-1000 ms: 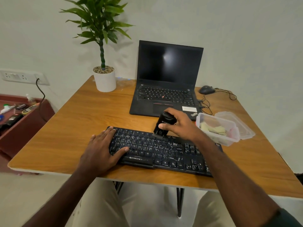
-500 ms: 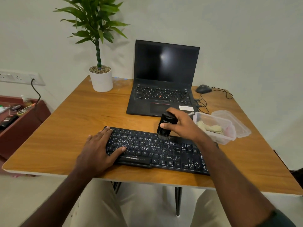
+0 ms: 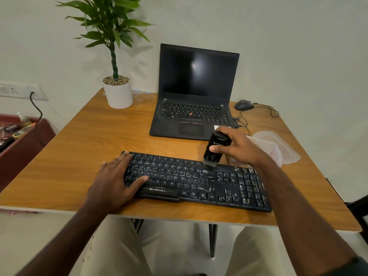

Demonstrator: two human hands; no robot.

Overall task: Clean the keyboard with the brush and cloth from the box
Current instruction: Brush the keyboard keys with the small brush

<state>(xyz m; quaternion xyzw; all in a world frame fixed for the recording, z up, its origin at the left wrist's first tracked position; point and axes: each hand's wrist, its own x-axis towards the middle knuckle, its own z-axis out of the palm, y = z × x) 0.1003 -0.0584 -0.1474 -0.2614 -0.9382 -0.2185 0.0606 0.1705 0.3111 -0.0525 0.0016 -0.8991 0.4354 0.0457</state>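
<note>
— Hands? Brush?
— Right hand [image 3: 239, 150] grips the brush [image 3: 216, 149], bristles on the keyboard's [image 3: 199, 180] top row. Left hand [image 3: 113, 180] flat on its left end.
— Box?
— Behind the right hand.

Both forearms are bare from wrist to elbow, with no watch, ring or band on either. The left hand [image 3: 111, 182] and right hand [image 3: 239, 148] are ungloved. A dark green sleeve edge [image 3: 358, 265] shows at the right upper arm. Light beige trousers [image 3: 159, 251] cover both thighs, the cloth plain and slightly creased.
</note>
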